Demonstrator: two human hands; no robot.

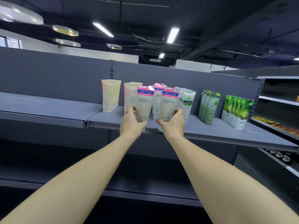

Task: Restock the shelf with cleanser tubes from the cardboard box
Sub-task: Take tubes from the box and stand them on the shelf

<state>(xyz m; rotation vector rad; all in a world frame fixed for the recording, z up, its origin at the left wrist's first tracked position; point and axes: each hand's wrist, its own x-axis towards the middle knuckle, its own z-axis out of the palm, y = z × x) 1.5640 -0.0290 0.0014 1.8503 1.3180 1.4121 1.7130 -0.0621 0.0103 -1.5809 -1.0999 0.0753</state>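
My left hand (131,122) grips a cream facial cleanser tube (144,102) with a pink and blue label, held upright just above the front of the grey shelf (210,133). My right hand (174,122) grips a second matching tube (168,104) beside it. Behind them a row of the same cleanser tubes (157,101) stands on the shelf. The cardboard box is out of view.
More tube rows stand on the shelf: pale yellow (110,96), pink-patterned (129,94), white with green print (187,102), pale green (209,105), bright green (237,110). The shelf section to the left (40,105) is bare. Another shelving unit (278,101) stands at the right.
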